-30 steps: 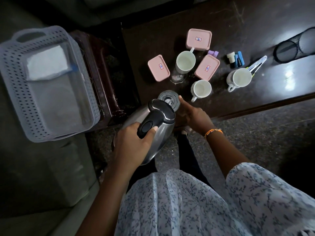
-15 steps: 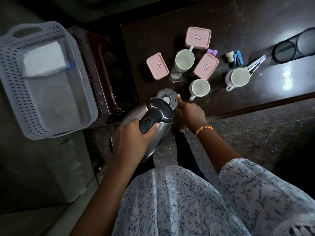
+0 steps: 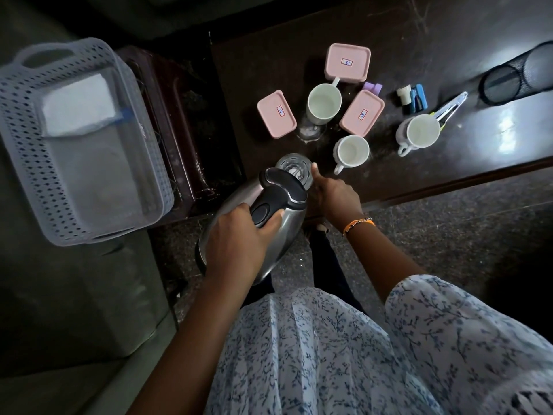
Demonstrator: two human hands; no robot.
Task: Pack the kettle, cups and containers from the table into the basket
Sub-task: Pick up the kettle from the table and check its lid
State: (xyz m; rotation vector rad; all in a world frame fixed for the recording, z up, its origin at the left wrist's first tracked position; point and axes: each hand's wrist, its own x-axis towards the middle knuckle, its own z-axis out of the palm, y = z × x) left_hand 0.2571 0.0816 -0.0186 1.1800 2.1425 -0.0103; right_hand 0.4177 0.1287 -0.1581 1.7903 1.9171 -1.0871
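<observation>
My left hand grips the black handle of the steel kettle, held tilted off the table's near left corner. My right hand rests on a clear glass just beyond the kettle's lid. Three white cups stand on the dark table: one at the back, one near my right hand, one to the right. Around them lie three pink lidded containers: left, back, middle. The grey perforated basket sits far left, holding a white cloth.
A dark red stool or crate stands between basket and table. On the table's right are a black mesh holder lying on its side, tongs, a blue clip and a small purple item. Speckled floor lies below.
The kettle and both hands stay nearly in place; the view has shifted slightly, with the kettle a little lower and left relative to the table.
</observation>
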